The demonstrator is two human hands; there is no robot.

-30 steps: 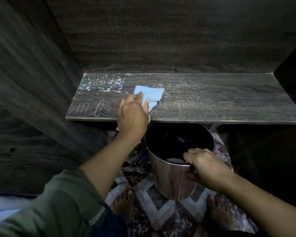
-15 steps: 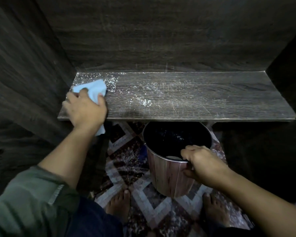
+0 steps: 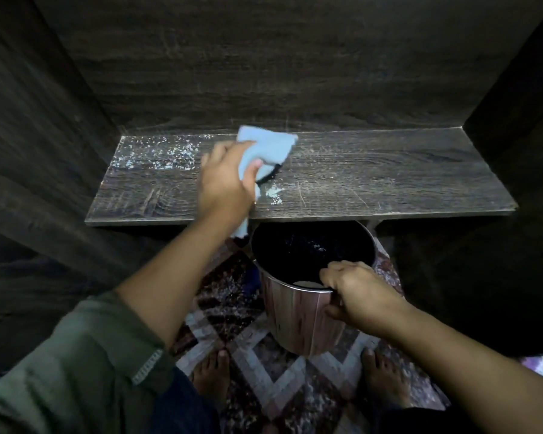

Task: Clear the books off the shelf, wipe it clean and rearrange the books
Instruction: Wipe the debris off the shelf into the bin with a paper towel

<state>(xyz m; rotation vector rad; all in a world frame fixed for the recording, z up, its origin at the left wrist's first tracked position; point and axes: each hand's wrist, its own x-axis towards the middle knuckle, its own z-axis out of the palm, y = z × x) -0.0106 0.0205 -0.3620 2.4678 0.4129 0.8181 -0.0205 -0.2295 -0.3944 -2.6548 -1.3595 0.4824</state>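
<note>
A dark wooden shelf [image 3: 389, 173], with no books on it, is mid-wipe, which places the job at its second step: clearing looks done and rearranging has not begun. To the left of the left grip [image 3: 224, 180], a patch of white specks [image 3: 157, 151] covers the back corner of the board, so that end looks unfinished. The left grip itself is closed around a light blue cloth [image 3: 265, 145], fingers and thumb bunching it against the board. The cloth's broad end fans out beyond the grip toward the back wall, while its tail hangs below the grip over the shelf's front edge. Just right of this grip, near the front edge, lies a small heap of gathered specks [image 3: 273, 194]. Below and to the right, a round bin [image 3: 298, 317] with a wood-pattern wall stands upright, its dark mouth open upward directly under the front edge. The right grip [image 3: 355, 292] clasps its near rim, fingers curled over the lip. Right of both grips the board looks largely swept. The shelf's long axis runs left to right across the view, its front edge facing the person. The next move likely calls for drawing the heap forward off the edge into the bin, then returning for the left patch, with the bin kept under the drop point, since a loose sweep could scatter specks onto the patterned rug [image 3: 282, 386].
</note>
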